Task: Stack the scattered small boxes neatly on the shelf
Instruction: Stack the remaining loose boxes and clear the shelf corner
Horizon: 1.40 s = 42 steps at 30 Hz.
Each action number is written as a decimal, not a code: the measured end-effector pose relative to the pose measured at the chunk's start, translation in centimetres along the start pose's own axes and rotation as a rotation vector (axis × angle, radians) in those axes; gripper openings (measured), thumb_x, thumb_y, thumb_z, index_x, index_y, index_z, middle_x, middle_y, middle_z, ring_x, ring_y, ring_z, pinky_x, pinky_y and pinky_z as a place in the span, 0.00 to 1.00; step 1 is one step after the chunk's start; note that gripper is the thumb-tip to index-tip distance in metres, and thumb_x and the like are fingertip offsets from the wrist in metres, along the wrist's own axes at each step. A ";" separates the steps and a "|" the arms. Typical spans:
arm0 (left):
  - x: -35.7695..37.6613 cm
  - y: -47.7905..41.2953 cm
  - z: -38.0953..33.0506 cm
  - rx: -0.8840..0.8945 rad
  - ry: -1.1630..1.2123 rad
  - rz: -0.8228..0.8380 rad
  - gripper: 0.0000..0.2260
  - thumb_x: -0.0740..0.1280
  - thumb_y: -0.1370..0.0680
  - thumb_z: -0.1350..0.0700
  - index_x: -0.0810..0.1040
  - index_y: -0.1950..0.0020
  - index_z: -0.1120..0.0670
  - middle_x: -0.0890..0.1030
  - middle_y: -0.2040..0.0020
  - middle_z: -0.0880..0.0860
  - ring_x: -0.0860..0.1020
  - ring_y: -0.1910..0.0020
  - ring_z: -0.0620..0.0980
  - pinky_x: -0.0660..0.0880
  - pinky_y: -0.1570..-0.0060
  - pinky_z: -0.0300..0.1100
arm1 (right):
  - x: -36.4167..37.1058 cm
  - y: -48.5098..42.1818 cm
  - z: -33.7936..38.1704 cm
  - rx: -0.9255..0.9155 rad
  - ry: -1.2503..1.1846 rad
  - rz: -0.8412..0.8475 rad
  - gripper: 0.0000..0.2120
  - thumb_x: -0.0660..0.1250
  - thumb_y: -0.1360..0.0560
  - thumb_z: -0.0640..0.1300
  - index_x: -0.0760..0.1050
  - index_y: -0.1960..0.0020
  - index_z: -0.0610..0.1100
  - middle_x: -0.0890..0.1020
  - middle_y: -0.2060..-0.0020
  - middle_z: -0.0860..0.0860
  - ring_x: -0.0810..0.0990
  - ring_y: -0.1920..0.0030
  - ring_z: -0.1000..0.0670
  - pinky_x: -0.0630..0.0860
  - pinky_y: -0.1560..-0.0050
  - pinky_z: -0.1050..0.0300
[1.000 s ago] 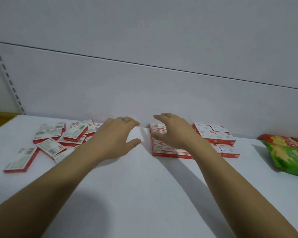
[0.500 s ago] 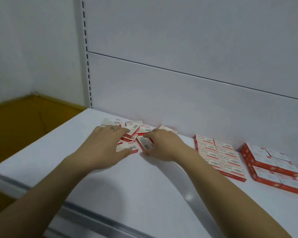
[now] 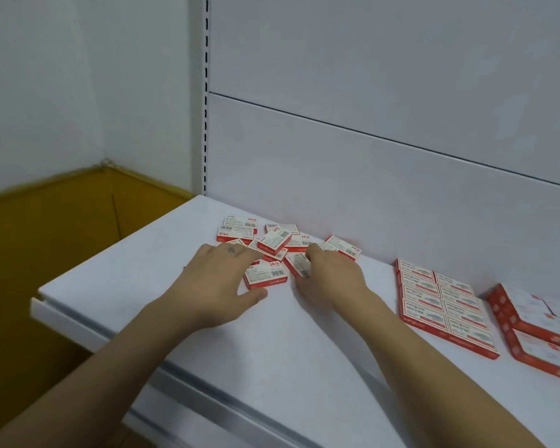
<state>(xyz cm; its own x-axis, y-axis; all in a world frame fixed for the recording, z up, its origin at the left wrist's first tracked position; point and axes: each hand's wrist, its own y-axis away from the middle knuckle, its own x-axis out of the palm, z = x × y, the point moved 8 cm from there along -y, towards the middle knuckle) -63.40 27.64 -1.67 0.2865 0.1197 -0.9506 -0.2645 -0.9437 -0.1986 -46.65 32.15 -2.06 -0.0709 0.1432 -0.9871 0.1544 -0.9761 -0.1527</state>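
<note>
Forearms reach in over the near edge of the white shelf [image 3: 272, 350]. Beyond it the left hand [image 3: 220, 282] lies flat, fingers straight, on the scattered small boxes [image 3: 272, 244], its thumb beside the nearest box [image 3: 265, 277]. The right hand [image 3: 332, 274] curls its fingers onto a tilted box [image 3: 299, 265]. Off right, stacked boxes [image 3: 443, 302] lie in neat rows. The pile sits close to the back panel [image 3: 369, 173].

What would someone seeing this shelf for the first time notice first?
The jumbled pile of small red and white boxes at the back of the white shelf draws the eye first, with the left hand and right hand on it from the front. To its right, more boxes lie packed in neat flat blocks.
</note>
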 end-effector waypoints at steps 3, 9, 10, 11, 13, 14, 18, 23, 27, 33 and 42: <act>0.1 -0.2 -0.9 0.010 0.004 0.003 0.29 0.59 0.25 0.34 0.58 0.26 0.40 0.63 0.25 0.44 0.61 0.27 0.48 0.54 0.28 0.51 | -0.3 0.1 -0.4 0.011 -0.035 0.035 0.23 0.66 0.28 0.56 0.67 0.38 0.47 0.80 0.48 0.49 0.79 0.49 0.45 0.70 0.61 0.55; -0.2 -1.2 -4.3 0.076 0.036 -0.049 0.28 0.60 0.25 0.35 0.59 0.26 0.40 0.65 0.26 0.45 0.62 0.29 0.49 0.57 0.30 0.50 | -2.4 1.9 -3.1 -0.020 -0.197 0.014 0.23 0.69 0.32 0.49 0.68 0.40 0.50 0.78 0.47 0.49 0.74 0.46 0.47 0.74 0.54 0.53; -0.1 -1.5 -5.1 0.097 0.038 -0.057 0.28 0.61 0.25 0.36 0.59 0.26 0.41 0.65 0.26 0.46 0.62 0.29 0.49 0.57 0.30 0.50 | -2.9 2.4 -3.8 -0.033 -0.209 0.003 0.23 0.69 0.32 0.47 0.68 0.39 0.50 0.78 0.47 0.50 0.73 0.48 0.49 0.73 0.55 0.53; 0.0 -1.7 -6.0 0.115 0.039 -0.066 0.29 0.60 0.25 0.36 0.59 0.26 0.41 0.65 0.27 0.46 0.62 0.29 0.49 0.56 0.30 0.51 | -3.6 3.0 -4.5 -0.050 -0.215 -0.015 0.23 0.69 0.32 0.46 0.69 0.39 0.51 0.77 0.48 0.51 0.72 0.49 0.50 0.71 0.56 0.53; 0.2 -2.3 -8.1 0.156 0.029 -0.085 0.29 0.60 0.25 0.35 0.59 0.27 0.41 0.66 0.27 0.46 0.62 0.29 0.49 0.55 0.31 0.51 | -4.9 4.3 -6.0 -0.081 -0.222 -0.063 0.22 0.69 0.31 0.44 0.69 0.39 0.51 0.74 0.52 0.55 0.71 0.48 0.50 0.71 0.56 0.53; 0.3 -2.6 -9.3 0.186 0.024 -0.094 0.29 0.60 0.26 0.35 0.59 0.27 0.41 0.68 0.28 0.46 0.63 0.30 0.49 0.55 0.32 0.51 | -5.5 5.0 -6.9 -0.086 -0.230 -0.086 0.21 0.69 0.31 0.43 0.69 0.39 0.51 0.72 0.55 0.57 0.71 0.48 0.50 0.71 0.55 0.53; 0.9 -4.0 -14.9 0.285 0.041 -0.103 0.30 0.62 0.27 0.35 0.59 0.28 0.41 0.69 0.29 0.46 0.64 0.31 0.49 0.55 0.35 0.51 | -7.9 7.6 -11.1 -0.074 -0.253 -0.179 0.21 0.69 0.30 0.42 0.69 0.39 0.52 0.69 0.57 0.62 0.70 0.48 0.53 0.71 0.57 0.56; 1.3 -5.6 -22.2 0.372 0.133 -0.129 0.31 0.66 0.28 0.38 0.60 0.29 0.42 0.73 0.34 0.45 0.67 0.35 0.47 0.55 0.36 0.47 | -10.6 10.9 -16.7 -0.029 -0.266 -0.238 0.23 0.70 0.30 0.43 0.68 0.37 0.52 0.76 0.49 0.59 0.68 0.47 0.57 0.72 0.52 0.56; 2.1 -6.6 -27.1 0.393 0.236 -0.111 0.27 0.70 0.29 0.42 0.65 0.34 0.42 0.76 0.40 0.43 0.71 0.41 0.47 0.59 0.39 0.47 | -11.9 13.1 -21.1 0.044 -0.278 -0.269 0.24 0.72 0.30 0.42 0.68 0.38 0.53 0.67 0.58 0.68 0.68 0.51 0.58 0.71 0.52 0.60; 3.1 -7.5 -31.9 0.399 0.395 -0.134 0.17 0.72 0.29 0.46 0.71 0.44 0.44 0.79 0.51 0.41 0.76 0.50 0.44 0.64 0.42 0.45 | -12.7 15.2 -25.9 0.085 -0.349 -0.328 0.22 0.71 0.29 0.39 0.71 0.38 0.51 0.71 0.52 0.62 0.68 0.49 0.58 0.72 0.48 0.58; 6.0 -7.2 -32.7 0.294 0.764 -0.123 0.16 0.76 0.31 0.54 0.74 0.50 0.42 0.80 0.56 0.37 0.77 0.53 0.34 0.75 0.59 0.29 | -10.1 17.2 -29.4 0.188 -0.522 -0.477 0.27 0.71 0.30 0.37 0.69 0.34 0.50 0.72 0.44 0.59 0.71 0.49 0.67 0.76 0.47 0.56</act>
<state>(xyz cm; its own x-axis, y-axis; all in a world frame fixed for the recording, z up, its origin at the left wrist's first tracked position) -29.66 25.03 1.82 0.8478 -0.1258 -0.5151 -0.3902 -0.8059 -0.4453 -14.30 18.72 3.93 -0.5557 0.5091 -0.6572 -0.1790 -0.8453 -0.5035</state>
